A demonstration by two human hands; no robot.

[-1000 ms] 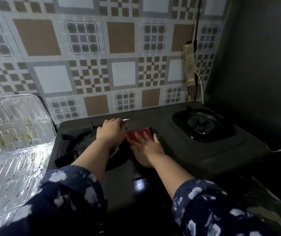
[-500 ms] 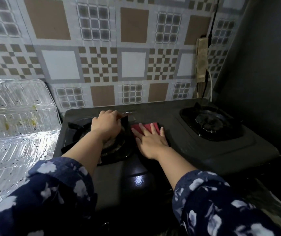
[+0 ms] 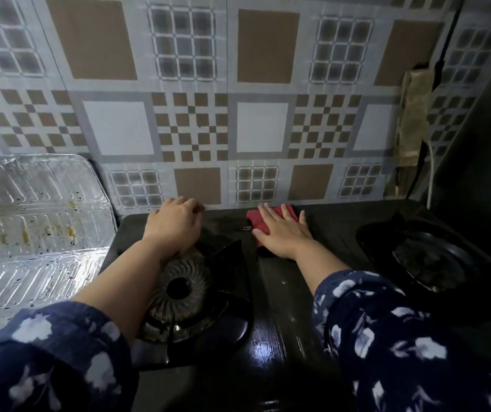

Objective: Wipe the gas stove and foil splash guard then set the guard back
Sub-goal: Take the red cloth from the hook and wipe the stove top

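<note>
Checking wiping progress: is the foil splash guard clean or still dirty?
Dirty: the ribbed silver foil splash guard beside the stove shows yellow smears and dark specks.

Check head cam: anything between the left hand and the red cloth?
Head view: only bare, wet-looking black stove top separates the left hand from the red cloth; the right hand lies flat on that cloth.

1 head-worn view looks forward and down from close above the gas stove, facing the tiled wall behind it. Both forearms reach in from the bottom edge.
</note>
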